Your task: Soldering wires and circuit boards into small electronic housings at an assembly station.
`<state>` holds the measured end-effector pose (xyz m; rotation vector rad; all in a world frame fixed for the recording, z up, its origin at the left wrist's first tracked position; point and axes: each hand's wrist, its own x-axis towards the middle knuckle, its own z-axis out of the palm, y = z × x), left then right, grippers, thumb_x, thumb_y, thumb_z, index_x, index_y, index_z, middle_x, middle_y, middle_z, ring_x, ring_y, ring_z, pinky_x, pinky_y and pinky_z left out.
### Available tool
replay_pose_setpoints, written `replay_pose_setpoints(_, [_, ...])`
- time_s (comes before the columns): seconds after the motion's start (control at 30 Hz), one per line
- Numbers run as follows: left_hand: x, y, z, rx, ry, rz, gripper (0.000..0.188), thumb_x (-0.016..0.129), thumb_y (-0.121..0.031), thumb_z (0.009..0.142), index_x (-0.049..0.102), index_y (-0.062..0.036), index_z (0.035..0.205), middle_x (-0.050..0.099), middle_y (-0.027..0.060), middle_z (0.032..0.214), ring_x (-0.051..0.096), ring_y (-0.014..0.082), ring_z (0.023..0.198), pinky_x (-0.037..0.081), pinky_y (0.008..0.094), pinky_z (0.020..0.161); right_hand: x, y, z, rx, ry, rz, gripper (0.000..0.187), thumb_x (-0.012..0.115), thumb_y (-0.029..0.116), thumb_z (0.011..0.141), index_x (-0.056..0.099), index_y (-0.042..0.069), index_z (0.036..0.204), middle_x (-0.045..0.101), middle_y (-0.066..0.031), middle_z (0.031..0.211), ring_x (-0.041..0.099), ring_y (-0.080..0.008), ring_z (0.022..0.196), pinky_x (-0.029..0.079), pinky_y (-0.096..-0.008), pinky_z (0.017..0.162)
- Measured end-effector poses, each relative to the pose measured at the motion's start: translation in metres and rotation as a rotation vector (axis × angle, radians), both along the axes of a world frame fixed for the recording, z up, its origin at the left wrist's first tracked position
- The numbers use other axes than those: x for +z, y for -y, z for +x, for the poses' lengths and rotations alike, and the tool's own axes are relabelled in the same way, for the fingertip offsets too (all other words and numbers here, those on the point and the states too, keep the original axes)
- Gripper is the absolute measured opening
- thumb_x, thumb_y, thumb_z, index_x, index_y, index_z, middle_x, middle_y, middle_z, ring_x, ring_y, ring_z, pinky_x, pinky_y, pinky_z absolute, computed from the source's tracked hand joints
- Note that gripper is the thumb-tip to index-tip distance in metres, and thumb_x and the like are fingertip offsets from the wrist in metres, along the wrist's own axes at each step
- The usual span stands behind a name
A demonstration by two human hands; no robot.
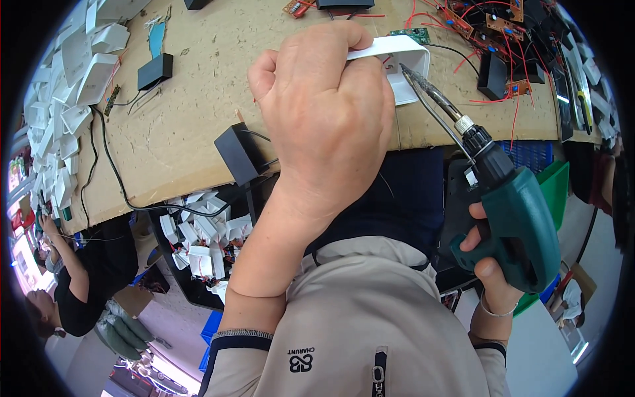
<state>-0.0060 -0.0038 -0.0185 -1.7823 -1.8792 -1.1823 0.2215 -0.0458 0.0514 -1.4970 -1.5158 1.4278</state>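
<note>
My left hand (324,112) is closed around a white plastic casing (391,46) above the table, back of the hand upward. The casing's open side faces right, and its inside is partly hidden by my fingers. In my right hand (493,274) is a dark green soldering gun (522,212), gripped by its handle. Its metal tip (405,69) points up and left into the casing's opening; whether it touches anything inside I cannot tell. Just beyond the casing lies a small green circuit board (410,35).
White casings (73,66) are heaped along the table's left side. Black boxes with leads (238,153) lie on the brown tabletop (192,119). Orange circuit boards with red wires (499,26) crowd the far right. Below the edge stands a tray of casings (206,261). Another person (79,271) sits at left.
</note>
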Motion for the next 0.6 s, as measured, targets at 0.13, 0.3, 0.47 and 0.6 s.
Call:
replay_pose_setpoints(0.13, [-0.0005,0.0002,0.0002,0.006,-0.014,0.001,0.006,0.068,-0.004,0.063,0.065,-0.0043,0.068,0.06,0.0033,0.087,0.056,0.018,0.079,0.037,0.0299,0.074,-0.0004,-0.0024,-0.0009,0.023,0.008,0.016,0.077,0.079,0.043,0.065,0.05,-0.006,0.117,0.06,-0.0177,0.103,0.059,-0.0154,0.068,0.048,-0.0252,0.058])
replay_pose_setpoints(0.3, [-0.0011,-0.0002,0.0004,0.01,-0.019,-0.003,0.006,0.068,-0.004,0.063,0.065,-0.0045,0.069,0.06,0.003,0.088,0.056,0.0171,0.079,0.035,0.0296,0.075,-0.0012,-0.0028,-0.0033,0.016,0.008,0.03,0.078,0.08,0.041,0.065,0.049,-0.006,0.118,0.061,-0.0174,0.102,0.06,-0.0152,0.067,0.049,-0.0245,0.058])
replay_pose_setpoints(0.47, [-0.001,0.0003,0.0002,0.017,-0.018,-0.004,0.006,0.067,-0.004,0.064,0.065,-0.0045,0.069,0.061,0.0027,0.087,0.056,0.0165,0.079,0.034,0.0292,0.075,-0.001,-0.0054,-0.006,0.007,0.014,0.043,0.079,0.08,0.039,0.065,0.046,-0.006,0.121,0.061,-0.0177,0.101,0.06,-0.015,0.067,0.049,-0.0247,0.058])
replay_pose_setpoints(0.6, [-0.0014,0.0,0.0003,0.023,-0.031,-0.005,0.006,0.067,-0.005,0.064,0.065,-0.0048,0.069,0.061,0.0022,0.087,0.055,0.0161,0.08,0.033,0.029,0.075,0.0,-0.0066,-0.0063,0.007,0.002,0.034,0.08,0.08,0.037,0.066,0.044,-0.005,0.123,0.06,-0.018,0.1,0.06,-0.0149,0.066,0.049,-0.025,0.057])
